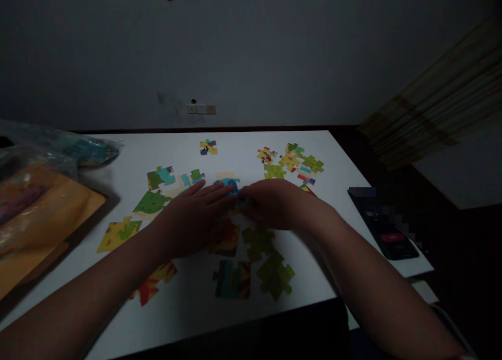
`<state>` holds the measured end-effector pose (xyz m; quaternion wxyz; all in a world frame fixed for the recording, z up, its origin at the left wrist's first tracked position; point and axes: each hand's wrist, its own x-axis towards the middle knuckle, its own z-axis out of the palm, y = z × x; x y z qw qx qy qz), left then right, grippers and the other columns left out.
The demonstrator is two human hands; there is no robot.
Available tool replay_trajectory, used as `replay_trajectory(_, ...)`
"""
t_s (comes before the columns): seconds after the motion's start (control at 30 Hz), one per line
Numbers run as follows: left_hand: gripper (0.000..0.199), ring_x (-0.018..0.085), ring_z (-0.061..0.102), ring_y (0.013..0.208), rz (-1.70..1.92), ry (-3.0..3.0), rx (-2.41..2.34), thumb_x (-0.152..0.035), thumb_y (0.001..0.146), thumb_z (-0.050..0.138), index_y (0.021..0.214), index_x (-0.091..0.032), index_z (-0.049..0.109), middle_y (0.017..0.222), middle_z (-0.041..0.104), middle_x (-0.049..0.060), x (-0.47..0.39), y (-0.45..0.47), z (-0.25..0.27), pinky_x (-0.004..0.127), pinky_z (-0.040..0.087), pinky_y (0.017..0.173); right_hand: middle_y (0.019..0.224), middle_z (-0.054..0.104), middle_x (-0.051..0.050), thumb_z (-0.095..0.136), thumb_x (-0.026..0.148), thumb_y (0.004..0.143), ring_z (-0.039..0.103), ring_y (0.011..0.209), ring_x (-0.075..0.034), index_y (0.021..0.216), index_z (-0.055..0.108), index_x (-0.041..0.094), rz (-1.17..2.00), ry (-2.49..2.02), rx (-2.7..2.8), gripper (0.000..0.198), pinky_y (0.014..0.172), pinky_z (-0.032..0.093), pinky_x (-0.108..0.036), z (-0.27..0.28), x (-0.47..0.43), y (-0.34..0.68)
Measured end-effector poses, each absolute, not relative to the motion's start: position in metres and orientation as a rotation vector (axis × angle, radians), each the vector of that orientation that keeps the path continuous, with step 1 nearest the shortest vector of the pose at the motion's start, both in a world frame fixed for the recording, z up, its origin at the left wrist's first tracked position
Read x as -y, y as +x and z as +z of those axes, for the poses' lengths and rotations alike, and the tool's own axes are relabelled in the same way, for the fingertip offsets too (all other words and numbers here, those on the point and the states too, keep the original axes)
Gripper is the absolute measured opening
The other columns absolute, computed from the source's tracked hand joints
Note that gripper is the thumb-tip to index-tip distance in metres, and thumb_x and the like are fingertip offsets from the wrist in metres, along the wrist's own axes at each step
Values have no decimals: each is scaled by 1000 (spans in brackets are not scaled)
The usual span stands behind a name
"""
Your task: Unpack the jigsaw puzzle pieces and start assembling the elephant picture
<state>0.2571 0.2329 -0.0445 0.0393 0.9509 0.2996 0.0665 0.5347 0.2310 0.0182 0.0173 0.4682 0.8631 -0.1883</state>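
Note:
Over the middle of the table, my left hand [196, 216] lies with its fingers stretched out, their tips at a blue jigsaw puzzle piece [227, 182]. My right hand [270, 200] meets it from the other side, bent at the wrist, with fingers curled together on a puzzle piece [237, 205] that they mostly cover. Nearer me are an orange piece [227, 239], a teal and red piece [232, 280] and dark green pieces [275, 275]. A green and cream piece [151, 204] is beside my left wrist.
Several loose pieces [290, 160] lie at the back right, one piece [208, 147] at the back. Plastic bags [94, 148] and an orange packet [50, 213] take up the left side of the white table [314, 276]. A phone [382, 224] rests along the right edge.

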Motion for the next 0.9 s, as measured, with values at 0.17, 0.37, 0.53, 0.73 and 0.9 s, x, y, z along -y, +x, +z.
replay_trajectory(0.17, 53, 34, 54, 164, 152, 2886, -954, -37, 111, 57, 163, -26, 60, 178, 54, 13, -239, 256, -40, 59, 35, 140, 117, 86, -11, 60, 33, 107, 76, 101, -29, 121, 86, 25, -380, 1970, -2505, 30, 88, 52, -38, 33, -254, 602)
replay_trajectory(0.37, 52, 38, 51, 165, 198, 2912, -975, -41, 112, 53, 160, -23, 63, 178, 54, 15, -245, 252, -42, 61, 39, 138, 123, 86, -17, 72, 30, 99, 79, 105, -34, 129, 87, 19, -257, 2340, -2103, 36, 91, 57, -42, 31, -266, 696)
replay_trajectory(0.53, 54, 42, 47, 167, 220, 2887, -1099, -43, 114, 48, 161, -20, 63, 176, 56, 16, -246, 254, -35, 66, 42, 135, 131, 86, -13, 83, 53, 92, 81, 113, -37, 132, 88, 27, -438, 2153, -2182, 48, 100, 61, -46, 20, -271, 694)
replay_trajectory(0.73, 57, 38, 61, 156, 241, 2827, -1255, -33, 112, 42, 163, -14, 55, 164, 67, 21, -247, 249, -29, 67, 41, 137, 133, 85, -13, 81, 58, 90, 80, 115, -40, 137, 86, 29, -432, 2149, -2164, 56, 98, 62, -51, 11, -277, 687)
replay_trajectory(0.9, 57, 37, 63, 154, 303, 2794, -1392, -27, 105, 49, 160, -19, 57, 162, 68, 18, -245, 242, -16, 68, 42, 135, 129, 84, -14, 80, 58, 89, 80, 106, -37, 136, 85, 27, -425, 2119, -2170, 56, 91, 62, -51, 9, -280, 690)
